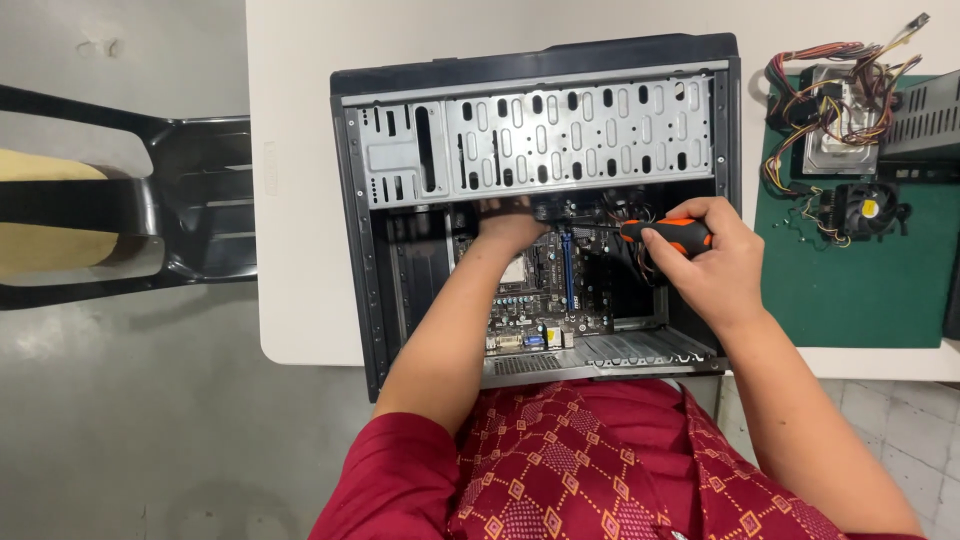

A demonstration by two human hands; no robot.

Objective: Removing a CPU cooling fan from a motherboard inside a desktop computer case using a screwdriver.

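A black computer case lies open on its side on the white counter. It sits near the counter's front edge, and its near end hangs a little over that edge. Inside the case, at the far end, there is a grey metal rack full of small holes. Below the rack lies a dark circuit board with many little parts on it.

The left hand reaches deep into the case, right at the top of the circuit board, just under the metal rack. Its fingers go down into the dark part there, so I cannot tell if they are gripping anything.

The right hand is over the right side of the case. Its fingers are curled tight around a screwdriver with an orange and black handle. The handle points to the left, toward the left hand. The tip is hidden among dark wires, so I cannot see what it touches.

On the right side of the counter lies a green mat. On the mat, near the far right corner, there is a bundle of coloured wires on top of a grey metal box. Just below it sits a small black fan.

To the left of the counter, on the grey floor, stands a black chair.
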